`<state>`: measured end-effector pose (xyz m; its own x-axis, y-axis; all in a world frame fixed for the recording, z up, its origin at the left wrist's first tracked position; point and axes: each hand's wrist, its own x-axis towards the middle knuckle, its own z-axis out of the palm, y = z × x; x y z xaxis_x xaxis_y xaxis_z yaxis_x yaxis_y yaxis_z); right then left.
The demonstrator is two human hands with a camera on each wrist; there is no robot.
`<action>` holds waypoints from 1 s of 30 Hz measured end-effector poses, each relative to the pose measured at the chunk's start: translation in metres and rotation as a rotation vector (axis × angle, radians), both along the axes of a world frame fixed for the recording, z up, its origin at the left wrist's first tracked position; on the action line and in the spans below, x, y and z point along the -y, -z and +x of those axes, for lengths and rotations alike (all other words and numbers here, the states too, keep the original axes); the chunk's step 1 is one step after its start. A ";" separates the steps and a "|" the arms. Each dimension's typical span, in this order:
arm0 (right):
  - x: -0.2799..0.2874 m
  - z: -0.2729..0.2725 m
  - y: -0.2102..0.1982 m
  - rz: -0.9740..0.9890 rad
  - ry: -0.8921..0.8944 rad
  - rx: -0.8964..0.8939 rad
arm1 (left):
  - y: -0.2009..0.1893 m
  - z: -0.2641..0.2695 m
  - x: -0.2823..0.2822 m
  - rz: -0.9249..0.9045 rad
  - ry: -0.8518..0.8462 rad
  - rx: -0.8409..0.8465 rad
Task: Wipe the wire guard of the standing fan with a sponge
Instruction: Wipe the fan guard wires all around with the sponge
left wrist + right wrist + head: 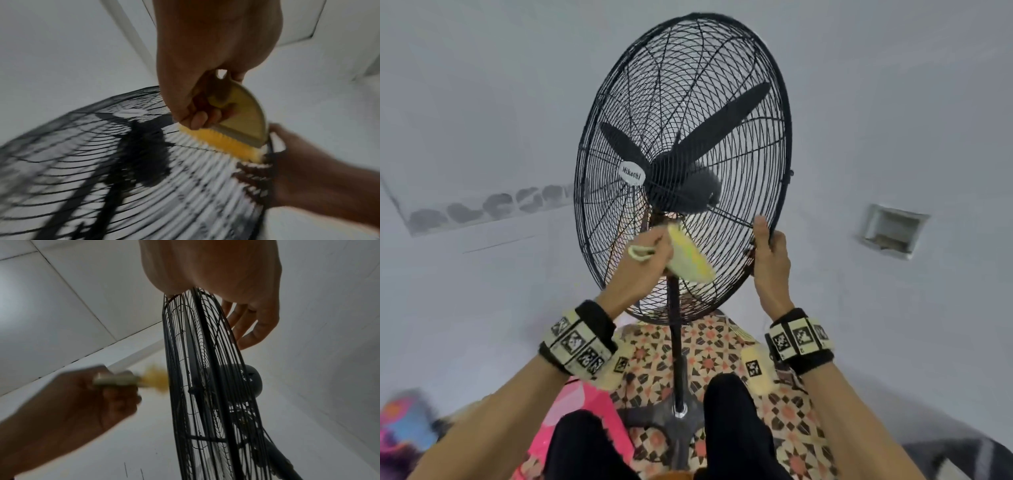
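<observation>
Only the left wrist view shows the sponge (234, 129) in detail: a yellow bristly pad under a stiff half-round handle, the left hand (205, 65) curled round that handle. The pad touches the black wire guard (681, 164) near its 5 o'clock edge. In the right wrist view the right hand (236, 288) clasps the thin rim, fingers behind the ribs, thumb in front.
</observation>
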<state>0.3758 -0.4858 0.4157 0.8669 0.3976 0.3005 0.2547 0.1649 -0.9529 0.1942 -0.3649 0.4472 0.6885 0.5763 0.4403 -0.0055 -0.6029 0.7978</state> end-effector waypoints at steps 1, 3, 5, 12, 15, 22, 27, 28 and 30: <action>-0.001 -0.001 -0.001 -0.002 -0.012 0.003 | -0.006 0.006 0.005 0.037 0.011 0.073; -0.003 -0.004 -0.004 -0.001 -0.039 -0.018 | -0.015 0.019 0.019 0.108 0.011 0.170; -0.002 -0.004 -0.007 0.001 -0.051 -0.056 | -0.002 0.023 0.021 0.132 0.010 0.170; 0.005 -0.003 -0.003 0.010 -0.051 -0.088 | 0.039 -0.007 0.010 0.090 -0.032 0.054; 0.001 -0.007 -0.009 0.002 -0.085 -0.073 | 0.000 0.009 0.035 0.254 -0.005 0.224; 0.014 0.009 -0.016 -0.050 -0.235 -0.183 | 0.078 -0.004 0.034 0.322 0.048 0.145; 0.013 0.005 -0.018 -0.054 -0.255 -0.176 | 0.066 -0.010 0.038 0.315 -0.003 0.156; 0.012 0.004 -0.019 -0.063 -0.267 -0.172 | 0.046 -0.001 0.046 0.340 0.010 0.212; 0.011 0.004 -0.024 -0.064 -0.310 -0.180 | 0.008 0.017 0.059 0.373 0.010 0.293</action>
<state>0.3802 -0.4967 0.4396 0.7391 0.6628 0.1199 0.0292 0.1462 -0.9888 0.2111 -0.4240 0.4393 0.5086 0.3364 0.7926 -0.2052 -0.8467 0.4910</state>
